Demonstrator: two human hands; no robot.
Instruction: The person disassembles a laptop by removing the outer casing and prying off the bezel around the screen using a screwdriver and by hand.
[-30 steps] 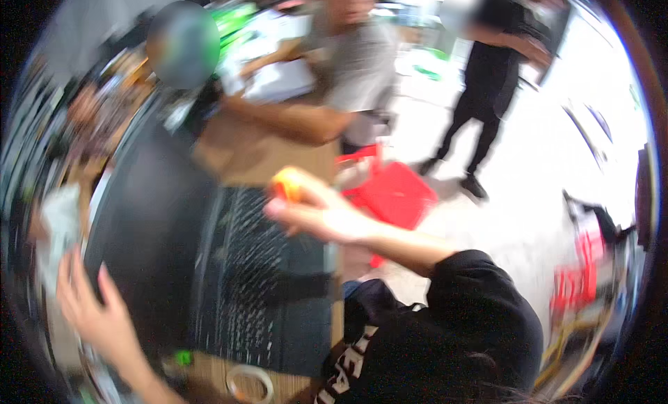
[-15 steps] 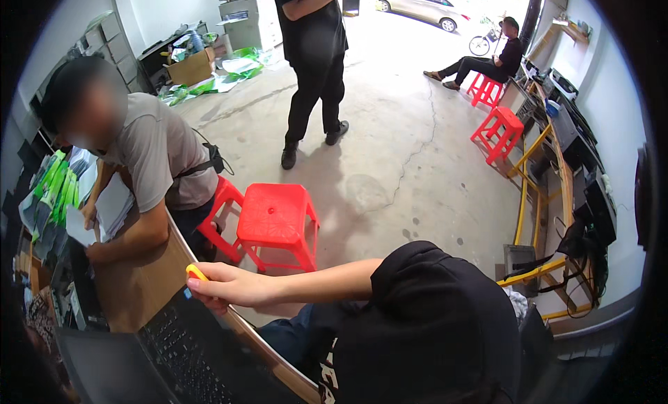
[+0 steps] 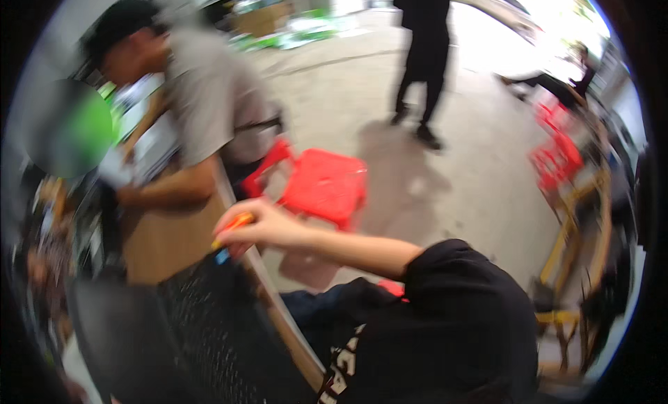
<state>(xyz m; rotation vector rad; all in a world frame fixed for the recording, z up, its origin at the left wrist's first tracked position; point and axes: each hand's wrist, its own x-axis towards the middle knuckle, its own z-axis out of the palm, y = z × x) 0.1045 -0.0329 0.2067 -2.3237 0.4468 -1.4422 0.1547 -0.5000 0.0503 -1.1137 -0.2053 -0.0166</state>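
The right hand (image 3: pixel 268 227) pinched a small orange tool (image 3: pixel 241 221) near the laptop (image 3: pixel 202 327), by the right edge of the worktop (image 3: pixel 163 244). It seemed light, hard, best held mid-body. The left hand was out of sight.

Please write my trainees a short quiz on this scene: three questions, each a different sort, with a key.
1. True or false: the right hand is empty.
2. Choose: the square-topped stool near the middle of the picture is A) green, B) red, C) white.
3. Fill in: the dark laptop on the brown desk is ____ (open or shut).

Key:
1. False: it holds an orange-and-yellow object.
2. B.
3. Open.
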